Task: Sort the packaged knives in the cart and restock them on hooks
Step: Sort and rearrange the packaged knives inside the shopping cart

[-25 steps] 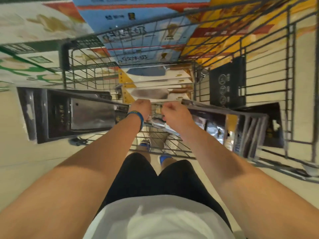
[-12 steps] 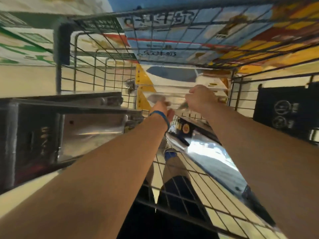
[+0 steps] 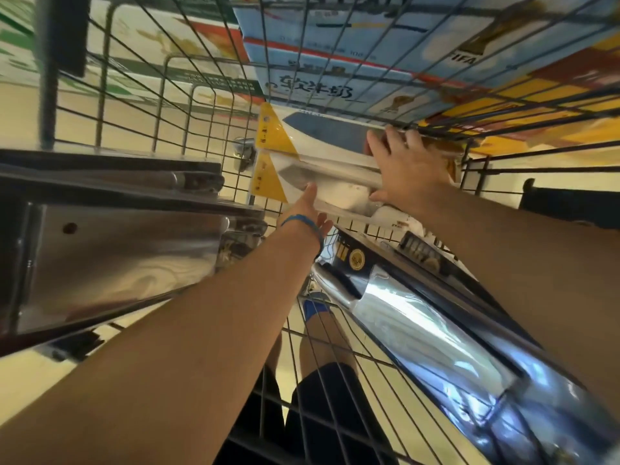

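Stock in wire cart (image 3: 63, 38), listed left to right.

Dark knife boxes (image 3: 110, 260): two counted, stacked flat, well out to the far side of the left hand. A broad steel blade shows through the window of the lower one. Likely a sorted pile, kept apart from the rest.

Wristband (image 3: 302, 224): one, blue, on the left wrist.

Left hand (image 3: 312, 209): at the far end of the cart, fingers straight, laid against the near edge of the lower white pack. No clasp can be seen.

White knife packs (image 3: 322, 156) with yellow corners: two counted, one lying on the other, between the two hands. This is the task's item in hand; the hands bracket the pair, probably to square it up or lift it as one lot.

Right hand (image 3: 402, 166): wide, fingers spread flat over the handle end of the upper pack, thumb down at the lower pack's edge.

Glossy knife pack (image 3: 419, 330): one clearly seen, dark card under shiny plastic, lying beneath the right forearm. More lie behind it, number unclear.

Printed cartons (image 3: 318, 62): beyond both hands, outside the wire; count unclear.
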The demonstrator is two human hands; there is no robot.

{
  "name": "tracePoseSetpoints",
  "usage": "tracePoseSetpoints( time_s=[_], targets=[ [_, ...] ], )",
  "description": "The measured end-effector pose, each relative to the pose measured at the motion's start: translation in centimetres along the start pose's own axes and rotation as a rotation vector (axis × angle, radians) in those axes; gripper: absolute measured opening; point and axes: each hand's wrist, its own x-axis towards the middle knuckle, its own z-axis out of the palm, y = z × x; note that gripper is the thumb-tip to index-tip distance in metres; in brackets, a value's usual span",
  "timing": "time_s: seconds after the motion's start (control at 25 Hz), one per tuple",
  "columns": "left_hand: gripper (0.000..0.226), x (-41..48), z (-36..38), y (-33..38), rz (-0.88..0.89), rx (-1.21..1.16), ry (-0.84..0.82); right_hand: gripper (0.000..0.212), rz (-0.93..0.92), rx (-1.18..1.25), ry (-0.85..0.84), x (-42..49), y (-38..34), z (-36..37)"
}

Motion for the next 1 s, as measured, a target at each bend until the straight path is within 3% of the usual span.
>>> tracePoseSetpoints(
  time_s=[0.16, 0.36, 0.48, 0.56, 0.64, 0.72, 0.8, 0.92, 1.0],
  targets=[
    [0.049, 0.0, 0.1, 0.3, 0.064, -0.128, -0.109, 0.088, -0.043, 0.121, 0.026, 0.2, 1.2, -0.4],
    [0.032, -1.9, 3.8, 2.4, 0.195, -0.134, -0.183, 0.066, 0.026, 0.101, 0.153, 0.7, 1.2, -1.2],
    [0.011, -2.6, 4.0, 3.0, 0.221, -0.239, -0.181, 0.061, -0.028, 0.068, 0.264, 0.1, 1.9, -1.5],
    [0.009, -2.2, 3.0, 2.6, 0.196, -0.268, -0.171, 0.056, -0.085, 0.044, 0.344, -0.3, 2.6, -1.4],
    [0.018, -0.9, 1.8, 1.8, 0.174, -0.184, -0.091, 0.063, -0.102, 0.037, 0.268, -0.2, 2.7, -1.0],
    [0.009, -0.1, 1.2, 1.5, 0.137, 0.002, -0.033, 0.07, -0.073, -0.015, 0.108, 0.1, 2.7, -0.1],
    [0.009, 0.9, 0.6, 1.5, 0.073, 0.034, 0.072, 0.072, -0.046, -0.022, 0.014, 0.1, 2.6, 0.4],
    [0.043, 0.7, -1.1, 0.6, 0.147, 0.358, 0.116, 0.07, -0.069, 0.061, 0.054, -0.5, 2.0, 0.7],
    [0.051, 0.8, -1.4, 0.5, 0.083, 0.384, 0.134, 0.064, -0.118, 0.082, 0.136, -0.8, 2.0, 0.8]
  ],
)
